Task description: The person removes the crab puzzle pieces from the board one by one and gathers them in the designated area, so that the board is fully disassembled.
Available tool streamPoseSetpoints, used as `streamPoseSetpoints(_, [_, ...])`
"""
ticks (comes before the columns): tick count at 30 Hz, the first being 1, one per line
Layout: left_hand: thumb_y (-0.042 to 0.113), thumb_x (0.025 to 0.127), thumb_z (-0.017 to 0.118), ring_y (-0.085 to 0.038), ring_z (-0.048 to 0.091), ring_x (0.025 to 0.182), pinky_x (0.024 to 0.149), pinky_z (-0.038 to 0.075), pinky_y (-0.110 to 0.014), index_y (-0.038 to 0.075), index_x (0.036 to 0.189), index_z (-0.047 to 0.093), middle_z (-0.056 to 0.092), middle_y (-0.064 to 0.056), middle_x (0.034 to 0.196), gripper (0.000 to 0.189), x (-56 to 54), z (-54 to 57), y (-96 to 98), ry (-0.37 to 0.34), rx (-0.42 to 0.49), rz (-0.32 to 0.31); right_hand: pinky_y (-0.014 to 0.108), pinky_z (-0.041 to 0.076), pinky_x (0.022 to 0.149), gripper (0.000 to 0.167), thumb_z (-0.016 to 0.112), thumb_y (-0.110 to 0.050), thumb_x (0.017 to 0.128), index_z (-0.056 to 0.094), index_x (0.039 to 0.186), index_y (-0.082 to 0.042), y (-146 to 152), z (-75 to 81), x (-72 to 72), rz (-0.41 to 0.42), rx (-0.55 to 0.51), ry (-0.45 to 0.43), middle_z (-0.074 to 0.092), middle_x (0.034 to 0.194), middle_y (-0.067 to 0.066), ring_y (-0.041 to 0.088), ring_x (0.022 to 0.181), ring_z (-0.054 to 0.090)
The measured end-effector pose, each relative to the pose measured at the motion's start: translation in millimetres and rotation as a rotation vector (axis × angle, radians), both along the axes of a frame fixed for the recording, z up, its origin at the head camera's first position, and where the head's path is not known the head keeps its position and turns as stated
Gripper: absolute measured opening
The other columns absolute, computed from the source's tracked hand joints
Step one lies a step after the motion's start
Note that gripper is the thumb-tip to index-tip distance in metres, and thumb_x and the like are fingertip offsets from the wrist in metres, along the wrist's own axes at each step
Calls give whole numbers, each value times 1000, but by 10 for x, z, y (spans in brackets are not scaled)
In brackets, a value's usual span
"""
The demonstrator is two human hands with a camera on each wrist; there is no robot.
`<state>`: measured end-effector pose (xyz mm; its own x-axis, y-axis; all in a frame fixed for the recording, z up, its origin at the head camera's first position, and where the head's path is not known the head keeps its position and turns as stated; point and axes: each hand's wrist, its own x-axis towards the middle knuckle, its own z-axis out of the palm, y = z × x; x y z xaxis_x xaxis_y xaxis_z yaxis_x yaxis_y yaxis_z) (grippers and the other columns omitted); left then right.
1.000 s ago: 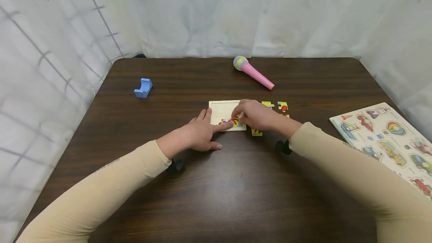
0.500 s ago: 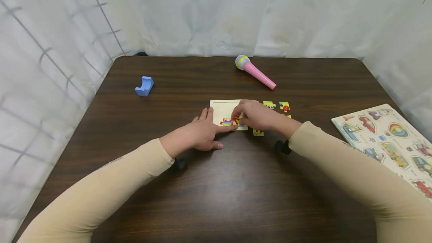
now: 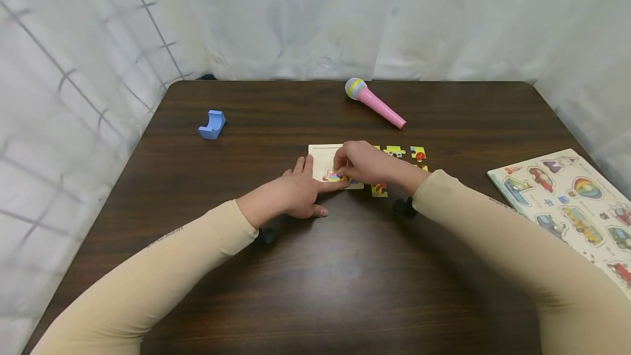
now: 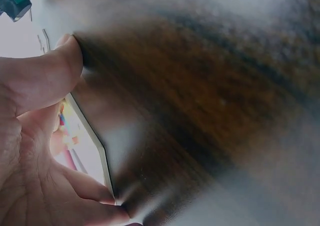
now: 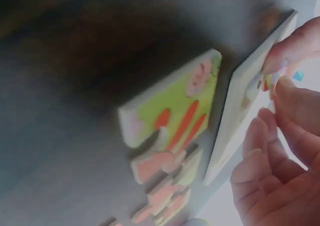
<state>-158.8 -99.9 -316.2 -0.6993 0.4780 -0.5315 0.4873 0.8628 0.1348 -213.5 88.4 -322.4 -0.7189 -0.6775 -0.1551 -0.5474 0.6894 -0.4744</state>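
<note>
A pale wooden puzzle tray (image 3: pixel 320 154) lies mid-table, with colourful jigsaw pieces (image 3: pixel 333 177) along its near side. My left hand (image 3: pixel 299 193) rests at the tray's left and near edges, its fingers spread and the index finger stretched along the near side. In the left wrist view, fingertips meet the tray's rim (image 4: pixel 95 141). My right hand (image 3: pixel 362 160) is over the tray's right part. Its thumb and index finger pinch a small colourful puzzle piece (image 5: pixel 273 88), mostly covered by the fingers. Just right of the tray lies a yellow-green loose piece with red stripes (image 5: pixel 182 103).
More loose puzzle pieces (image 3: pixel 394 151) lie right of the tray, partly behind the right wrist. A pink toy microphone (image 3: pixel 378 106) lies beyond. A light blue curved block (image 3: pixel 213 125) stands at the back left. A picture-puzzle board (image 3: pixel 567 196) covers the right edge.
My right hand has shifted slightly left and away over the tray, its fingers still together. The left index finger has slid a little right along the near side. The head view has shifted slightly.
</note>
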Motion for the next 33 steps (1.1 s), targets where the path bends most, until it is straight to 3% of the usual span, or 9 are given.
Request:
streamPoseSetpoints(8, [50,99,61,-55,-1,154,122,24,-63,52,160,20,-8,-39,164,73,0,14,8,-11,5,4,28,48,71,12,78,-12,90,68,84,-12,-8,44,-40,-39,-38,-98,65,77,0,13,75,58])
streamPoseSetpoints(12, [50,99,61,-56,0,154,122,24,-62,52,159,20,-7,-40,164,73,-1,-6,12,-9,4,8,28,49,72,11,79,-11,90,68,87,-10,12,58,-35,-89,-89,-109,67,79,1,14,76,60])
streamPoseSetpoints(18, [50,99,61,-55,1,154,123,23,-62,53,159,20,-7,-39,164,72,8,6,16,-15,-5,17,29,51,70,15,80,-16,90,69,97,-8,256,217,-8,-182,-148,-111,75,87,3,18,78,66])
streamPoseSetpoints(25, [48,99,62,-54,0,155,124,22,-61,53,159,19,-8,-36,166,74,15,12,31,-14,-2,29,30,48,57,11,80,-15,90,70,90,-9,794,237,75,-237,-30,-80,73,81,4,17,62,59])
streamPoseSetpoints(33, [47,99,63,-55,-1,155,124,20,-62,51,159,21,-8,-36,166,74,25,-3,18,-16,16,33,32,48,70,10,80,-12,89,71,86,-11,1126,160,214,-188,62,-93,70,79,-2,13,72,59])
